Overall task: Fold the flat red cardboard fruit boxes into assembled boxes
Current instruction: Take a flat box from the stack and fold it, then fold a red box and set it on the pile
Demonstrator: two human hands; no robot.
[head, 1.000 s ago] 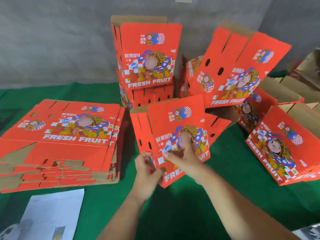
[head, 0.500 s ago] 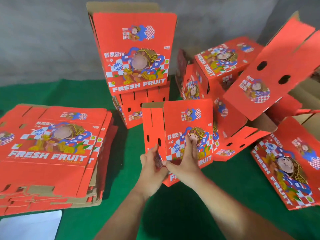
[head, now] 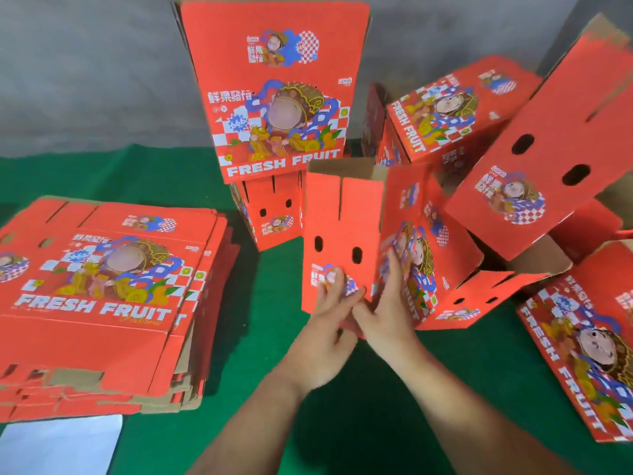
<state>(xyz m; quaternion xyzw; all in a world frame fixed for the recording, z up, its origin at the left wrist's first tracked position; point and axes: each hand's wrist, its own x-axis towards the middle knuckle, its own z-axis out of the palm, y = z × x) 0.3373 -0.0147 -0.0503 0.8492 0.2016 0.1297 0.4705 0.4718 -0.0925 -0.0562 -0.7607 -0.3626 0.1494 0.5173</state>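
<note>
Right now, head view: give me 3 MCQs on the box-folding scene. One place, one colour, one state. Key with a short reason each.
1. Where does the stack of flat boxes lie?
A. Left of the hands
B. Right of the hands
C. Behind the tall box

2. What colour is the table cover?
A. Blue
B. Green
C. White

3. What state is the box in hand in?
A. Lying flat
B. Opened up, top open
C. Closed on top

Key:
1 A: the stack sits at the left of the view, with both hands to its right.
2 B: green cloth shows between all the boxes.
3 B: it stands upright with brown inside showing at its open top, while the left hand presses its holed side and the right hand presses its printed side.
</note>
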